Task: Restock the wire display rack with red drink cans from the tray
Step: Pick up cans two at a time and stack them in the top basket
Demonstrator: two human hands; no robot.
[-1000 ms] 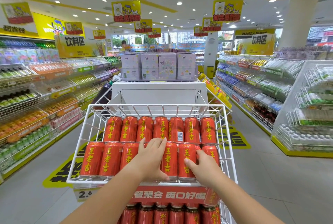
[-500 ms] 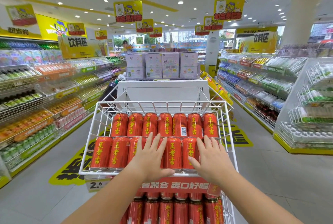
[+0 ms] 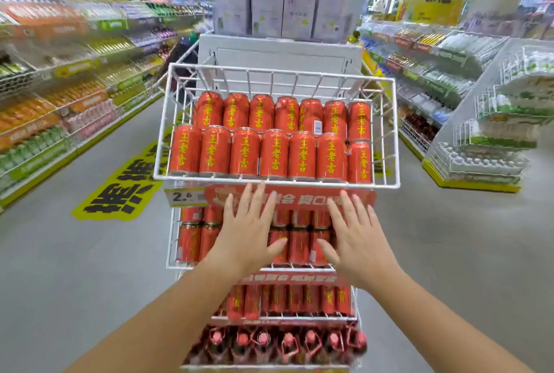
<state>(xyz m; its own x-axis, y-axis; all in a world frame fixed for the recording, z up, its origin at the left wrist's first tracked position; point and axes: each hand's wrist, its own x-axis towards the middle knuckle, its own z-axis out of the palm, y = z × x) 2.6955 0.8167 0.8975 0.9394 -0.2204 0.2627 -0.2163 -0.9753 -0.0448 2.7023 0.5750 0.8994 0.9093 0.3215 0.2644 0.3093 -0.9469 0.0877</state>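
Note:
A white wire display rack stands in front of me, its top basket filled with two rows of red drink cans with yellow lettering. Lower tiers hold more red cans and, at the bottom, dark red bottles. My left hand and my right hand hover flat below the top basket's front rim, fingers spread, holding nothing. They cover part of the red price strip and the second tier. No tray is visible.
Drink shelves line the left aisle, and more shelves run along the right. A white wire stand rises at the right. Pale boxes sit on a white unit behind the rack. Grey floor carries a yellow sticker.
Both hands have drawn back off the front-row cans in the top basket and now hover lower, open. The view has tilted down, showing the lower tiers.

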